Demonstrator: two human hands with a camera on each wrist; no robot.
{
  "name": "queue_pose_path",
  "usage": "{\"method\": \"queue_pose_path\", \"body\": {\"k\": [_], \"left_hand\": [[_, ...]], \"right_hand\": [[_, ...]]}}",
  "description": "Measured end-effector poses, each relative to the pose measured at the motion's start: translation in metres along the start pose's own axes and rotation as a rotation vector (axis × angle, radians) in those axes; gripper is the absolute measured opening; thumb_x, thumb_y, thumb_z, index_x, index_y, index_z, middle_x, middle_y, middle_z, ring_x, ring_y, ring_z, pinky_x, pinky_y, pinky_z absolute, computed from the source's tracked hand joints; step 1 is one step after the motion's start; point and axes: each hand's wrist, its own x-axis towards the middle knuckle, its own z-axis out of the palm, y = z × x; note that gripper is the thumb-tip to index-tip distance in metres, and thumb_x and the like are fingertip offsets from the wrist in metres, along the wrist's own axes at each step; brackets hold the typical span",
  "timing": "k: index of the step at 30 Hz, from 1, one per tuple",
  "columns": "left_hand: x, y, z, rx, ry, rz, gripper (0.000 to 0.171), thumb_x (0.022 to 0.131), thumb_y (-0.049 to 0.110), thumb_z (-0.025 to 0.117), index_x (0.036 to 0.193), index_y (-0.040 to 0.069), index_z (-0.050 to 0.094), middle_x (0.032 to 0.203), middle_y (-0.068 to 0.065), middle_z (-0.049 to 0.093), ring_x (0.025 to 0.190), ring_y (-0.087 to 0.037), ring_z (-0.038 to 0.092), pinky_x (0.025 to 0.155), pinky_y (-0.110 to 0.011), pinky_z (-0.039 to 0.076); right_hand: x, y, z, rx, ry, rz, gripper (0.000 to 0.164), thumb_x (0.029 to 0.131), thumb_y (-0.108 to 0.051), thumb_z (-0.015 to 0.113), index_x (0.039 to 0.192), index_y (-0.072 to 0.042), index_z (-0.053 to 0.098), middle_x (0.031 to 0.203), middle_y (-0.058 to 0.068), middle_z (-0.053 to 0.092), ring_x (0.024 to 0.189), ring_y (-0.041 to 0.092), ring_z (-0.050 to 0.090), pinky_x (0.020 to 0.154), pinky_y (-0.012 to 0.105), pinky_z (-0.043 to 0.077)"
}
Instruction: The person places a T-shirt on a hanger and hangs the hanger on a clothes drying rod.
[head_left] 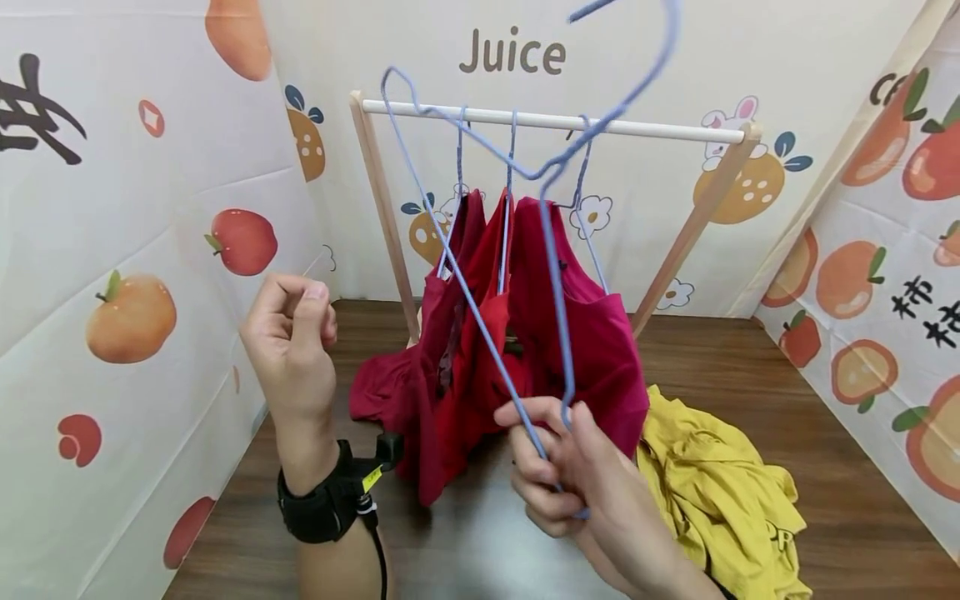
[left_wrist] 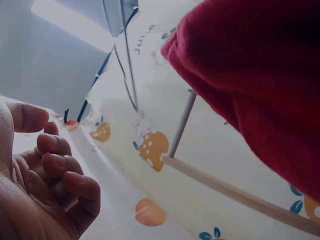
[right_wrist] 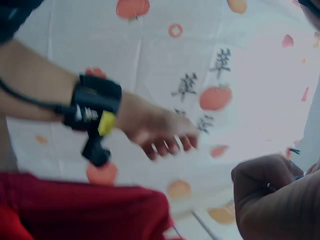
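Observation:
My right hand (head_left: 573, 467) grips a light blue wire hanger (head_left: 557, 283) by its lower part, its hook pointing up toward the camera. My left hand (head_left: 296, 354) is raised to the left of the rack. In the left wrist view its fingers (left_wrist: 60, 165) curl loosely, and I see nothing between them. Three garments hang from blue hangers on the rack: a dark red one (head_left: 435, 375), a bright red one (head_left: 480, 358) and a crimson one (head_left: 592, 350). The held hanger crosses in front of them in the head view.
A wooden rack with a white rod (head_left: 660, 129) stands at the back of the brown table (head_left: 847, 467). A crumpled yellow garment (head_left: 720, 492) lies on the table at the right. Fruit-printed cloth (head_left: 180, 183) lines the walls. A black camera strap (head_left: 318, 496) circles the left wrist.

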Motion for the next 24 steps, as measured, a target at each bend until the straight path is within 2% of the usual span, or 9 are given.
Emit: {"method": "queue_pose_path", "body": {"k": [4,7,9,11,16,20,24], "left_hand": [[-0.007,0.006,0.009,0.011,-0.034,0.021,0.018,0.095,0.004,0.057,0.076,0.003,0.058,0.058,0.000,0.046,0.053,-0.012,0.039,0.049,-0.022,0.030],[-0.013,0.010,0.019,0.009,-0.081,0.039,0.020,0.094,0.004,0.057,0.077,-0.005,0.054,0.059,0.001,0.045,0.053,-0.012,0.039,0.050,-0.022,0.030],[-0.017,0.013,0.026,0.001,-0.126,0.049,0.021,0.094,0.003,0.056,0.078,-0.010,0.051,0.059,0.002,0.044,0.053,-0.011,0.038,0.049,-0.022,0.029],[-0.022,0.015,0.033,0.000,-0.181,0.058,0.022,0.094,0.002,0.054,0.079,-0.013,0.050,0.059,0.003,0.043,0.054,-0.010,0.037,0.049,-0.023,0.028],[-0.039,0.020,0.051,0.024,-0.319,0.081,0.016,0.094,0.001,0.055,0.081,-0.008,0.055,0.063,0.002,0.046,0.058,-0.008,0.040,0.052,-0.025,0.033],[-0.054,0.024,0.067,0.038,-0.451,0.110,0.013,0.095,0.006,0.059,0.083,0.001,0.058,0.064,0.000,0.048,0.061,-0.008,0.044,0.054,-0.026,0.036],[-0.069,0.025,0.083,-0.005,-0.607,0.126,0.017,0.099,0.017,0.059,0.086,0.007,0.059,0.064,0.002,0.050,0.060,-0.006,0.046,0.052,-0.024,0.038]], "right_hand": [[-0.027,-0.007,-0.021,0.028,-0.102,-0.156,0.068,0.108,-0.038,-0.007,0.145,0.001,0.034,0.084,0.001,0.023,0.058,0.009,0.019,0.047,0.022,0.018],[-0.044,-0.016,-0.042,-0.041,-0.114,-0.317,0.069,0.108,-0.037,-0.005,0.146,0.008,0.031,0.082,0.004,0.023,0.058,0.010,0.021,0.049,0.022,0.021],[-0.056,-0.023,-0.055,-0.105,-0.081,-0.413,0.069,0.109,-0.035,-0.004,0.144,0.012,0.031,0.081,0.007,0.025,0.058,0.012,0.024,0.050,0.021,0.023],[-0.068,-0.031,-0.066,-0.193,-0.014,-0.487,0.068,0.110,-0.034,-0.001,0.143,0.015,0.032,0.080,0.009,0.028,0.057,0.014,0.026,0.050,0.021,0.024],[-0.095,-0.044,-0.092,-0.400,0.126,-0.555,0.067,0.111,-0.027,-0.004,0.146,0.021,0.027,0.087,0.011,0.040,0.059,0.017,0.029,0.051,0.025,0.020],[-0.110,-0.045,-0.114,-0.455,0.203,-0.588,0.064,0.110,-0.022,-0.005,0.149,0.022,0.020,0.093,0.012,0.049,0.063,0.018,0.031,0.054,0.028,0.020],[-0.122,-0.038,-0.134,-0.464,0.304,-0.639,0.060,0.111,-0.020,0.000,0.148,0.022,0.022,0.091,0.013,0.055,0.062,0.020,0.032,0.054,0.029,0.020]]}}
